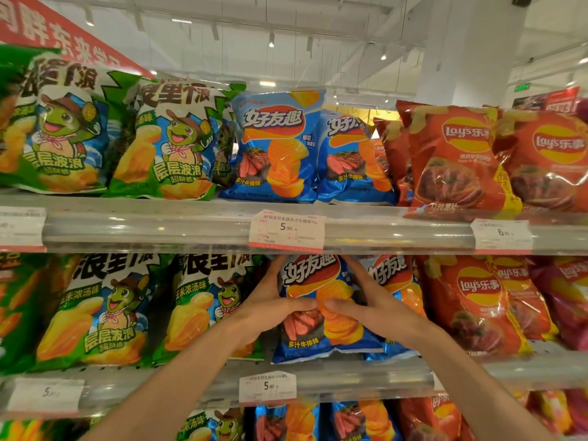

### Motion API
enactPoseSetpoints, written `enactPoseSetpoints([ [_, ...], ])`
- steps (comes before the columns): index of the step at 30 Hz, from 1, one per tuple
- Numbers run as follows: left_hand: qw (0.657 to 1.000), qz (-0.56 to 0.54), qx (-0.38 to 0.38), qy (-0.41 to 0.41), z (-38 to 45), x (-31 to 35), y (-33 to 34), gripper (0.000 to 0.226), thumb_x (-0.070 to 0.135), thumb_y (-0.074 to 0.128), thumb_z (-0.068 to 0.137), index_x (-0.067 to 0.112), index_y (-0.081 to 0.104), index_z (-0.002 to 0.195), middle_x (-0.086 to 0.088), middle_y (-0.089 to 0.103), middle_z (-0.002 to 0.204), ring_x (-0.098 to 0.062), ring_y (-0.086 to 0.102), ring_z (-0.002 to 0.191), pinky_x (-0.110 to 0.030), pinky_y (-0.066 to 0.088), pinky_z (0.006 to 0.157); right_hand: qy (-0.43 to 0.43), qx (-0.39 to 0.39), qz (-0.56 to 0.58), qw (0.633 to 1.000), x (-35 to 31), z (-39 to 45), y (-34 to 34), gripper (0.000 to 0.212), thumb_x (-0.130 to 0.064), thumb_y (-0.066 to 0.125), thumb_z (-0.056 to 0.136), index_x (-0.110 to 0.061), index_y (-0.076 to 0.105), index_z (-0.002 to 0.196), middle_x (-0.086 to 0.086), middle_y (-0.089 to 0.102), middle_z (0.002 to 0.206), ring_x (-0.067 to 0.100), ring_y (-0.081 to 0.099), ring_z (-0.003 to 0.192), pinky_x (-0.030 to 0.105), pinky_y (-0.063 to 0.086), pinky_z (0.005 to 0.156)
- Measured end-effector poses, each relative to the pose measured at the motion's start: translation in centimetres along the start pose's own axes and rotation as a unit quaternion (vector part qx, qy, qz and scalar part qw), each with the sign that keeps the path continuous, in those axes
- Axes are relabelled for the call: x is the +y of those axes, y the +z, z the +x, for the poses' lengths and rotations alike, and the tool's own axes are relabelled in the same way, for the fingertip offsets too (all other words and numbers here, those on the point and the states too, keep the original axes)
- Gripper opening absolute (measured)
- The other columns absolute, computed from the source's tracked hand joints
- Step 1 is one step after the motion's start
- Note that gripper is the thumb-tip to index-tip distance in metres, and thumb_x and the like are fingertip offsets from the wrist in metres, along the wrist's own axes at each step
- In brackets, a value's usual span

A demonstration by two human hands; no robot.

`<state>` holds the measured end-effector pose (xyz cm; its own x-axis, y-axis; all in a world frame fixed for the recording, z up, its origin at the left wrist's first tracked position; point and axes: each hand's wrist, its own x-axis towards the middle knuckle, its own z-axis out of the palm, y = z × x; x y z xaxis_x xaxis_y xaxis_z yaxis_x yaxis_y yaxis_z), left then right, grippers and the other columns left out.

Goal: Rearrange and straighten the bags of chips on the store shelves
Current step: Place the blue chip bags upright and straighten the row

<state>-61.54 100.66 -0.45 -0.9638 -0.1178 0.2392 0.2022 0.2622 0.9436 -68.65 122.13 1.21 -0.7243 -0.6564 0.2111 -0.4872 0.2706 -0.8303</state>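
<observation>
At middle shelf [318,374] front edge, left hand [270,303] and right hand [369,305] clasped blue bag [318,313], fingers wrapped round its sides; neighbouring bags looked tidy, top-shelf blue bags [346,160] leaned.

Left hand [270,300], right hand [370,305], both gripping blue chip bag [313,313], middle shelf [318,375]

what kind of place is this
Most likely a supermarket snack aisle. Tiered shelves hold rows of chip bags grouped by brand, printed price tags are clipped to the shelf edges, and both hands, left and right, grip a blue chip bag on the middle shelf.
</observation>
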Motion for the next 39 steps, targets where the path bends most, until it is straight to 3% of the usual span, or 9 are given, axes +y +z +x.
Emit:
enactPoseSetpoints([
  [5,0.999,0.027,0.009,0.023,0.1,0.4,0.7,0.094,0.030,0.087,0.075,0.045,0.028,0.147,0.027,0.056,0.126,0.017,0.053,0.112,-0.002,0.046,0.082,0.005,0.038,0.010,0.999,1.0,0.3,-0.6,0.089,-0.043,0.078,0.080,-0.054,0.021,0.147,-0.041,0.040,0.135,-0.016,0.038,0.126,0.013,0.038,0.099],
  [9,0.977,0.194,0.069,0.057,-1.9,0.7,-0.4,0.077,0.054,0.065,0.089,0.045,0.020,0.151,0.026,0.051,0.131,0.001,0.061,0.109,-0.024,0.051,0.093,0.014,0.064,0.043,0.997,1.7,0.5,-0.5,0.084,-0.035,0.075,0.085,-0.055,0.023,0.148,-0.030,0.035,0.144,-0.003,0.036,0.132,0.024,0.036,0.106],
  [12,0.879,0.400,0.210,0.155,-3.8,-0.1,-3.1,0.043,0.039,0.056,0.097,0.030,0.047,0.138,0.006,0.057,0.125,-0.009,0.065,0.093,-0.030,0.057,0.078,0.012,0.073,0.069,0.995,1.8,0.6,0.9,0.079,-0.032,0.072,0.089,-0.070,0.022,0.136,-0.042,0.034,0.138,-0.007,0.036,0.128,0.018,0.039,0.101],
  [16,0.763,0.541,0.267,0.231,-4.4,-1.5,-6.9,0.041,0.033,0.044,0.096,0.013,0.063,0.127,-0.009,0.060,0.128,-0.030,0.055,0.116,-0.046,0.047,0.095,-0.003,0.092,0.059,0.994,1.9,0.9,3.9,0.080,-0.022,0.061,0.097,-0.065,0.012,0.144,-0.048,0.027,0.139,0.003,0.034,0.139,0.031,0.038,0.109],
  [20,0.750,0.611,0.204,0.149,-3.9,-2.9,-7.8,0.059,0.044,0.026,0.103,0.014,0.044,0.150,-0.012,0.043,0.155,-0.030,0.036,0.145,-0.049,0.021,0.122,-0.001,0.131,-0.087,0.988,1.0,1.0,6.0,0.072,-0.027,0.048,0.100,-0.042,0.004,0.155,-0.016,0.019,0.158,0.013,0.044,0.131,0.029,0.044,0.102],
  [23,0.732,0.640,0.191,0.131,-3.4,-3.6,-7.7,0.063,0.050,0.019,0.104,0.018,0.035,0.155,-0.014,0.036,0.159,-0.032,0.029,0.149,-0.051,0.013,0.123,-0.079,0.282,-0.334,0.896,0.0,0.9,7.2,0.063,-0.046,0.042,0.098,-0.021,0.023,0.153,0.013,0.024,0.154,0.036,0.030,0.140,0.049,0.035,0.111],
  [26,0.715,0.660,0.189,0.129,-3.3,-4.0,-7.5,0.065,0.056,0.021,0.102,0.021,0.028,0.158,-0.018,0.033,0.160,-0.035,0.025,0.150,-0.053,0.011,0.123,-0.110,0.279,-0.455,0.839,-1.1,1.3,9.1,0.068,-0.058,0.034,0.097,-0.019,0.029,0.153,0.018,0.029,0.155,0.039,0.024,0.144,0.058,0.023,0.116],
  [30,0.711,0.667,0.185,0.128,-3.4,-4.0,-7.4,0.067,0.059,0.019,0.102,0.028,0.014,0.160,-0.023,0.025,0.161,-0.041,0.020,0.151,-0.058,0.013,0.122,-0.047,0.220,-0.510,0.830,-0.9,2.7,11.3,0.077,-0.067,0.024,0.094,-0.026,0.012,0.158,0.016,0.009,0.164,0.038,0.005,0.151,0.067,0.006,0.115],
  [39,0.727,0.643,0.202,0.131,-4.4,-3.5,-7.6,0.061,0.051,0.018,0.103,0.026,0.025,0.158,-0.021,0.028,0.161,-0.039,0.020,0.151,-0.061,0.017,0.120,-0.007,0.200,-0.470,0.860,-0.8,3.6,12.7,0.074,-0.055,0.022,0.092,-0.024,0.007,0.158,0.018,0.008,0.164,0.040,0.008,0.150,0.063,0.028,0.111],
])
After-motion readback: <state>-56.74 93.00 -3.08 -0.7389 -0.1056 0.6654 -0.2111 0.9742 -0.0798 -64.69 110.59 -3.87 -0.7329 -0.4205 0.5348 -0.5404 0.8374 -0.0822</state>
